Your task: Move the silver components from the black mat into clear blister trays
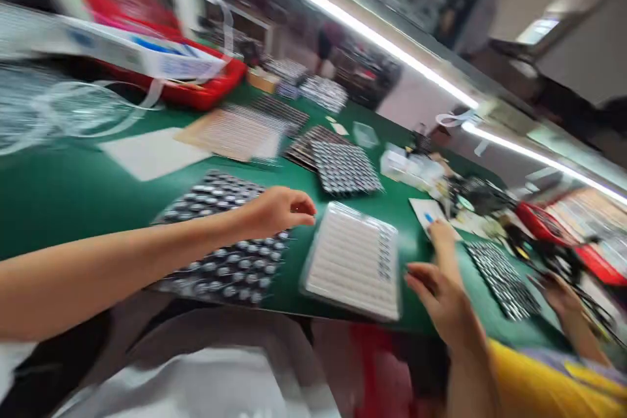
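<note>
Between my hands, a shallow clear tray (353, 261) lies on the green table. It has a pale ribbed insert, with small dark pieces in a column along its right side. My left hand (284, 212) hovers past the tray's upper left edge, over a sheet with rows of black-and-white pieces (245, 268). Its thumb and fingers are curled together in a pinch; anything between them is too small to make out. Off the tray's right edge is my right hand (443, 304), also pinched, its fingertips blurred. Neither hand appears to touch the tray.
A co-worker in a yellow sleeve (548, 379) works close on my right, hands near another patterned sheet (504, 281). More patterned sheets (345, 166) lie behind the tray. A white sheet (154, 153) and a red crate (210, 88) are at left. Clear boxes (411, 166) stand farther back.
</note>
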Motion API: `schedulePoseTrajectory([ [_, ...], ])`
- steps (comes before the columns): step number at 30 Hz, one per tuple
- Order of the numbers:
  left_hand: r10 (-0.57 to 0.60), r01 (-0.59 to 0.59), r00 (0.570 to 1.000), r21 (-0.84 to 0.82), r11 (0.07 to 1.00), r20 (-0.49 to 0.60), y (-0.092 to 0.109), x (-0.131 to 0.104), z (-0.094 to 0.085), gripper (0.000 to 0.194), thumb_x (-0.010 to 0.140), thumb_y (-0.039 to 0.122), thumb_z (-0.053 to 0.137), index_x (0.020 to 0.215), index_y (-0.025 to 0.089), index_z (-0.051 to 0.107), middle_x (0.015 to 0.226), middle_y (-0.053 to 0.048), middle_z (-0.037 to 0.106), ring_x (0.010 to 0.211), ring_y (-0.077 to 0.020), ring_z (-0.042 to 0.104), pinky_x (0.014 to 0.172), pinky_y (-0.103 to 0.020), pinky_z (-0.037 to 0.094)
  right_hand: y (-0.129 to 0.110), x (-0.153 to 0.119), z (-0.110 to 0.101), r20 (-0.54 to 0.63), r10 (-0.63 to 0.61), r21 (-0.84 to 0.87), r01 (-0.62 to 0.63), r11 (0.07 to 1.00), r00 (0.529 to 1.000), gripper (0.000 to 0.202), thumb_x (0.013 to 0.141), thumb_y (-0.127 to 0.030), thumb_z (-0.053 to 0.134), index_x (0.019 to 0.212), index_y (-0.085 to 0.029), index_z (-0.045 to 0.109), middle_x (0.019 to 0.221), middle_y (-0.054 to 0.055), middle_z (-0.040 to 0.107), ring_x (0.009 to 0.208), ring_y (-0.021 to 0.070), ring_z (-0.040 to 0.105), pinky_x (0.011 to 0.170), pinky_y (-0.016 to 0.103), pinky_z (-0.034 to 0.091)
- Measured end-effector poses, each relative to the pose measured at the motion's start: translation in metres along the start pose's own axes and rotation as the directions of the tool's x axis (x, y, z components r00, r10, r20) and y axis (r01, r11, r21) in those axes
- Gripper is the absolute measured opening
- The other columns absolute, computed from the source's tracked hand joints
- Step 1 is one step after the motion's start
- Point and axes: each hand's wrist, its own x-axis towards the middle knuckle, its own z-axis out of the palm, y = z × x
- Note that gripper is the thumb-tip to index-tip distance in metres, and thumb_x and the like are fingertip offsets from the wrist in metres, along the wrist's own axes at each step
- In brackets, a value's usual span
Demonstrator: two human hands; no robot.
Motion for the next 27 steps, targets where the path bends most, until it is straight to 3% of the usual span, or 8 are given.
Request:
schedulePoseTrajectory([
  [1, 0.004, -0.002, 0.998, -0.029, 1.0, 0.064, 0.01, 0.007, 0.017, 0.025, 0.071, 0.037, 0.066, 0.085, 0.016, 0.069, 0.079, 0.0, 0.072, 0.076, -0.0154, 0.064, 0.07, -0.022, 0.046, 0.005, -0.006, -0.004, 0.081, 0.008, 0.029, -0.011, 1.0, 0.997, 0.023, 0.086, -0.039, 0.05, 0.097, -0.026, 0.064, 0.093, 0.004, 0.069, 0.084, 0.0195, 0.065, 0.079, 0.033, 0.052],
  [5, 0.02, 0.007, 0.965, -0.102, 0.995, 0.262, 0.046, 0.022, 0.085, 0.021, 0.07, 0.034, 0.065, 0.082, 0.017, 0.069, 0.072, 0.001, 0.07, 0.069, -0.0143, 0.062, 0.064, -0.022, 0.045, 0.014, -0.009, -0.004, 0.151, -0.094, 0.079, 0.083, 0.993, 0.984, 0.019, 0.09, -0.022, 0.044, 0.094, -0.019, 0.063, 0.092, 0.004, 0.064, 0.088, 0.0146, 0.06, 0.081, 0.026, 0.047],
  [8, 0.021, 0.032, 0.936, -0.146, 0.989, 0.35, 0.053, 0.031, 0.125, 0.018, 0.072, 0.029, 0.063, 0.084, 0.016, 0.068, 0.075, 0.0, 0.07, 0.07, -0.014, 0.062, 0.063, -0.022, 0.045, 0.015, -0.004, 0.003, 0.231, -0.176, -0.002, 0.181, 0.983, 0.957, 0.022, 0.09, -0.013, 0.042, 0.092, -0.019, 0.063, 0.091, 0.004, 0.061, 0.086, 0.0135, 0.057, 0.078, 0.025, 0.044],
  [10, 0.019, 0.048, 0.929, -0.17, 0.984, 0.37, 0.053, 0.038, 0.141, 0.019, 0.071, 0.028, 0.063, 0.086, 0.016, 0.067, 0.077, 0.0, 0.071, 0.071, -0.0146, 0.062, 0.063, -0.023, 0.045, 0.015, 0.002, 0.009, 0.314, -0.222, -0.118, 0.269, 0.956, 0.923, 0.023, 0.087, -0.008, 0.044, 0.09, -0.019, 0.063, 0.089, 0.004, 0.061, 0.085, 0.0145, 0.056, 0.076, 0.025, 0.042],
  [15, -0.023, 0.092, 0.937, -0.183, 0.979, 0.349, 0.052, 0.043, 0.15, 0.019, 0.068, 0.031, 0.065, 0.079, 0.016, 0.064, 0.07, -0.001, 0.067, 0.067, -0.0152, 0.06, 0.059, -0.024, 0.043, 0.012, 0.019, 0.016, 0.537, -0.298, -0.293, 0.506, 0.811, 0.789, 0.018, 0.082, -0.005, 0.051, 0.08, -0.02, 0.061, 0.09, 0.006, 0.062, 0.082, 0.0155, 0.054, 0.069, 0.027, 0.034],
  [18, -0.049, 0.128, 0.937, -0.211, 0.969, 0.347, 0.052, 0.042, 0.146, 0.02, 0.067, 0.032, 0.065, 0.078, 0.016, 0.063, 0.069, -0.001, 0.066, 0.066, -0.0145, 0.058, 0.058, -0.024, 0.042, 0.01, 0.025, 0.015, 0.578, -0.304, -0.266, 0.527, 0.807, 0.757, 0.016, 0.083, -0.007, 0.052, 0.076, -0.019, 0.06, 0.086, 0.004, 0.062, 0.082, 0.0152, 0.054, 0.068, 0.027, 0.031],
  [21, -0.055, 0.141, 0.935, -0.224, 0.964, 0.352, 0.05, 0.04, 0.144, 0.021, 0.067, 0.034, 0.065, 0.077, 0.016, 0.063, 0.068, 0.0, 0.065, 0.065, -0.0142, 0.057, 0.059, -0.024, 0.041, 0.013, 0.026, 0.014, 0.547, -0.286, -0.238, 0.473, 0.848, 0.787, 0.019, 0.083, -0.006, 0.051, 0.086, -0.021, 0.061, 0.088, 0.002, 0.063, 0.083, 0.0146, 0.055, 0.07, 0.027, 0.033],
  [27, -0.045, 0.131, 0.918, -0.195, 0.972, 0.393, 0.054, 0.041, 0.154, 0.018, 0.071, 0.032, 0.062, 0.08, 0.016, 0.063, 0.071, -0.001, 0.066, 0.066, -0.0141, 0.058, 0.059, -0.023, 0.041, 0.03, 0.008, 0.002, 0.288, -0.176, -0.075, 0.206, 0.976, 0.941, 0.032, 0.09, -0.019, 0.048, 0.12, -0.031, 0.049, 0.107, 0.003, 0.06, 0.092, 0.0179, 0.059, 0.081, 0.029, 0.043],
])
